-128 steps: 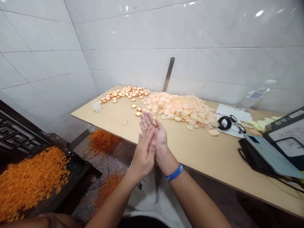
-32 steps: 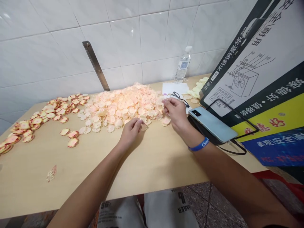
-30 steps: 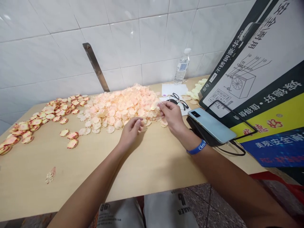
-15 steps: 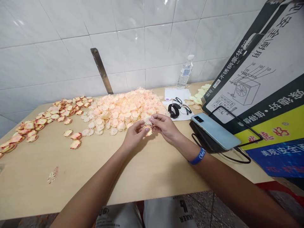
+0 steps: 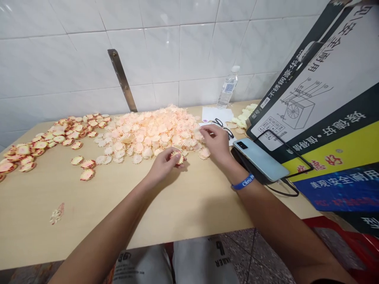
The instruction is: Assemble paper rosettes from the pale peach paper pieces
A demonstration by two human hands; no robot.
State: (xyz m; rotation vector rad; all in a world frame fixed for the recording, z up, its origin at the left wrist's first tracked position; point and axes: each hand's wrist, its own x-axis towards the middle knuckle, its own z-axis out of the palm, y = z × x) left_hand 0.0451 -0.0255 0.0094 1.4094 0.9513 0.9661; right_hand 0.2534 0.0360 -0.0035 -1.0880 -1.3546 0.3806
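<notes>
My left hand (image 5: pixel 164 165) pinches a small stack of yellow, red-edged flower pieces (image 5: pixel 177 158) just in front of a big heap of pale pink flower pieces (image 5: pixel 160 128). Over the heap's right end is my right hand (image 5: pixel 217 144), thumb and forefinger close together near a pale piece (image 5: pixel 197 132) at the fingertips; whether it is gripped is hard to tell. Darker red-rimmed pieces (image 5: pixel 59 139) spread along the left of the table, with a few lying apart in front (image 5: pixel 87 174).
A light blue phone (image 5: pixel 265 159) lies on a black object at the right, beside a leaning printed box (image 5: pixel 299 106). Behind my right hand are eyeglasses (image 5: pixel 218 122), white paper (image 5: pixel 217 114) and a water bottle (image 5: pixel 227 88). A metal strip (image 5: pixel 122 81) leans against the wall.
My right hand has left my left hand and moved right, to the heap's right end. My left hand still holds the yellow pieces. The view has shifted slightly.
</notes>
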